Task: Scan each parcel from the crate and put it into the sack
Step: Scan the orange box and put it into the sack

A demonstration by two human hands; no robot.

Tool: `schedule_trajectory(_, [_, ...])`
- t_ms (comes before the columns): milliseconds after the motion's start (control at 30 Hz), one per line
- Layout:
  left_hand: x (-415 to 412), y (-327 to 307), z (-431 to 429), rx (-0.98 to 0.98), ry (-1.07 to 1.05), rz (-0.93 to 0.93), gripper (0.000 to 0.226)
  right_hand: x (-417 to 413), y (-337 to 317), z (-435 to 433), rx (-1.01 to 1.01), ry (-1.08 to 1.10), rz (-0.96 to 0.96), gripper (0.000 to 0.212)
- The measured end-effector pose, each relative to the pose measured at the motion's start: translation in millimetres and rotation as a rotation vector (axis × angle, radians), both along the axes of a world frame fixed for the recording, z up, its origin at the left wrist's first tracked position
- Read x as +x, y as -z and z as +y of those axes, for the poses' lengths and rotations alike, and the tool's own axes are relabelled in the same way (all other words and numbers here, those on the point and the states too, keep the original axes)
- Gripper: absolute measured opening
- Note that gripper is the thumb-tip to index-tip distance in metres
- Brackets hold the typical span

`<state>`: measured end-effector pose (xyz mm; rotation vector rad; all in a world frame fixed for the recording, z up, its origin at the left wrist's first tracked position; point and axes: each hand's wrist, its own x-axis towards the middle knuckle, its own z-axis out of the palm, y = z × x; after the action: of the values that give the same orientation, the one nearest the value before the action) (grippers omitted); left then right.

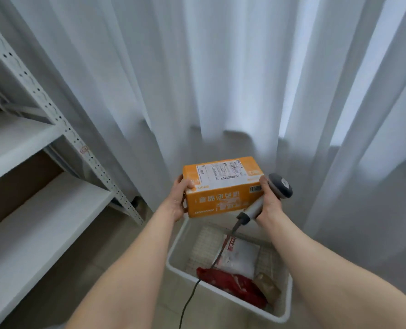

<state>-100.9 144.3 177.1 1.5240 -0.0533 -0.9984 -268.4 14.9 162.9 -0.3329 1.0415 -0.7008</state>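
The left hand (178, 201) grips the orange box (223, 186) above the crate (230, 302); the right hand (269, 201) clasps the scanner (272, 193), thumb seemingly touching the box.

Print on the orange parcel (221, 200) is unreadably blurred.

Orange box parcel (223, 186) held level above white crate (180, 245); grey scanner (279, 186) beside it.
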Motion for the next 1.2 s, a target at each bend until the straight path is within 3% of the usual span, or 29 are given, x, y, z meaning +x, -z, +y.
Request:
schedule_trajectory(167, [13,-53,30,-0.039,-0.037,-0.099,0.050,6,-51,27,-0.040,-0.027,-0.097,0.054])
schedule_trajectory(333, [30,-94,63,0.005,0.077,0.103,0.076,22,-90,61,-0.127,-0.055,-0.154,0.052])
schedule_trajectory(533, [59,-119,102,0.005,0.025,-0.052,0.054,50,-119,105,-0.136,0.002,-0.161,0.062])
schedule_trajectory(700, [75,-124,139,-0.039,0.126,-0.108,0.066,70,-128,135,-0.098,-0.027,-0.198,0.053])
schedule_trajectory(867, [88,-130,172,0.029,0.314,-0.086,0.091,86,-133,154,-0.174,-0.084,-0.161,0.045])
schedule_trajectory(1133, [87,-117,193,0.250,0.454,-0.127,0.094,106,-137,174,-0.330,-0.147,-0.094,0.049])
schedule_trajectory(1200, [86,-112,195,0.271,0.468,-0.159,0.085,108,-135,176,-0.343,-0.170,-0.077,0.050])
